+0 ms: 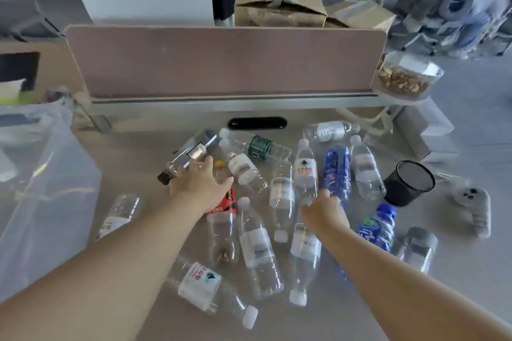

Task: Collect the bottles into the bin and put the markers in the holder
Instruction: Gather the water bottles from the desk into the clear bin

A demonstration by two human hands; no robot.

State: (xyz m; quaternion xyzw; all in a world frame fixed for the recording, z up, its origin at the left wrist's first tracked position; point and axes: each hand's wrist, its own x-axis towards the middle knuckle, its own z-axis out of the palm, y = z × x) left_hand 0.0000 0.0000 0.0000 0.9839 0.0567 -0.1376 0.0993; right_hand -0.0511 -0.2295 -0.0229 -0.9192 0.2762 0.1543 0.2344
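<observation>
Several empty plastic bottles lie scattered on the beige desk (138,152). My left hand (200,183) is spread open, fingers resting on a clear bottle with a black cap (186,156). My right hand (324,210) is curled at the lower ends of a clear bottle with red lettering (305,168) and a blue bottle (336,167); its fingertips are hidden. A clear plastic bin (41,191) stands at the left. A black mesh holder (410,184) stands upright at the right. Beside it lies a pale, blurred bundle (476,210), perhaps markers.
A brown partition (221,61) closes off the desk's far side, with a black cable slot (257,123) in front. A jar of nuts (408,77) sits at the partition's right end. Cardboard boxes (279,0) and office chairs stand beyond.
</observation>
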